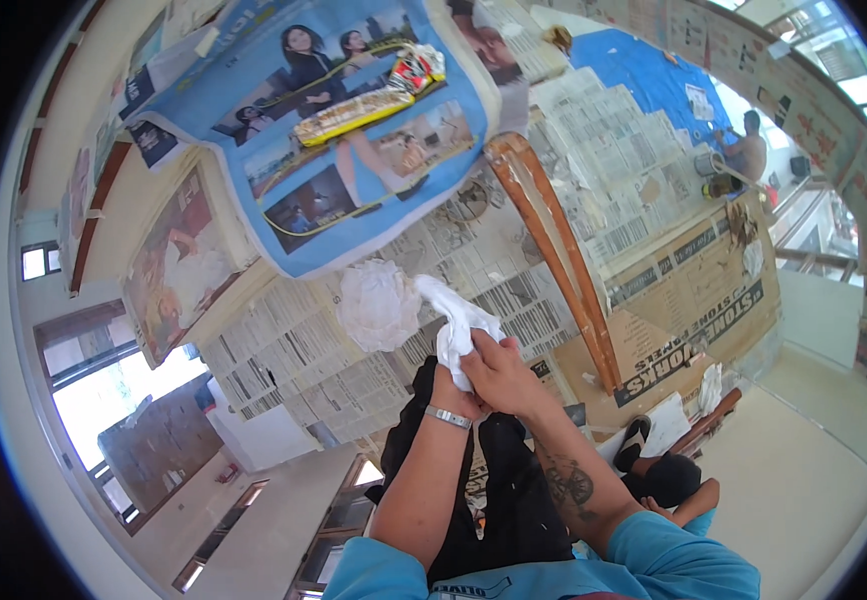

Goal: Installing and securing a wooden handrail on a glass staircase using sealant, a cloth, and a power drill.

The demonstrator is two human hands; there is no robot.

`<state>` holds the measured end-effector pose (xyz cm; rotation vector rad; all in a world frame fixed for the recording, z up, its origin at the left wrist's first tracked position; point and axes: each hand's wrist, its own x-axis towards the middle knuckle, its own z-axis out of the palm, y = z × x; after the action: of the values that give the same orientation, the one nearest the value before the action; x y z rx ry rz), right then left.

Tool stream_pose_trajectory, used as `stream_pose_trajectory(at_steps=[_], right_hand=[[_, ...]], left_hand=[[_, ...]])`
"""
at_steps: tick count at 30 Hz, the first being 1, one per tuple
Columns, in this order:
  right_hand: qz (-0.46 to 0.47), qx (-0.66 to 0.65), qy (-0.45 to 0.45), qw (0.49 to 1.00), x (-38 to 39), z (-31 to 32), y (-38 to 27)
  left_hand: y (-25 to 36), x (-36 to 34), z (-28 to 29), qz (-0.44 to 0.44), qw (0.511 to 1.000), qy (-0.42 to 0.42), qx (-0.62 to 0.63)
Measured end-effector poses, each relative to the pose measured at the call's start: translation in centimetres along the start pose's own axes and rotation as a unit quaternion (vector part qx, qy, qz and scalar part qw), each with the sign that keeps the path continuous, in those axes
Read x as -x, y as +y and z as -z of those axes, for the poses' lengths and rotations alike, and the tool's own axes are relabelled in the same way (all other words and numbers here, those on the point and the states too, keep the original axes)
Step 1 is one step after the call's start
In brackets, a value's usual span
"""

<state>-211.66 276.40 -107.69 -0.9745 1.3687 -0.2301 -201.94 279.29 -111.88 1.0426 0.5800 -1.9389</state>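
Note:
A white cloth (456, 312) is bunched up between my two hands, and its loose end reaches forward to the left. My right hand (502, 376) is closed over it, fingers bent around the fabric. Partly covered by the right, my left hand (457, 396) grips the same cloth from the left side, with a metal watch band on its wrist. Just beyond my hands lies a crumpled whitish cloth or paper (378, 304) on newspaper sheets (339, 375). To the right, a long brown wooden piece (546, 240) slants across the papers.
A blue printed poster (299, 255) bears a yellow wrapper (354, 117) ahead of me. Brown cardboard (689, 305) lies at right. One person (674, 480) crouches close on my right; another (749, 150) is at far right near cans (709, 163) and a blue sheet (619, 75).

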Motion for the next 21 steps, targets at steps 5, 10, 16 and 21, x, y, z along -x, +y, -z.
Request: stream_pose_trajectory(at_steps=[5,10,16,21], right_hand=[[0.169,0.109,0.139,0.970,-4.7,-4.9,-1.7],[0.089,0.074,-0.053,0.992,-9.9,-5.8,-6.0],[0.261,0.091,0.204,0.939,-20.0,-0.7,-20.4],[0.058,0.067,0.365,0.927,-29.4,1.4,-26.8]], left_hand=[[4.8,-3.0,1.8,-0.114,0.988,0.066,0.078],[13.4,-6.8,5.3,-0.087,0.986,0.119,0.076],[19.0,-10.2,2.7,0.059,0.968,0.210,0.128],[19.0,-8.9,3.7,0.038,0.956,0.263,0.123]])
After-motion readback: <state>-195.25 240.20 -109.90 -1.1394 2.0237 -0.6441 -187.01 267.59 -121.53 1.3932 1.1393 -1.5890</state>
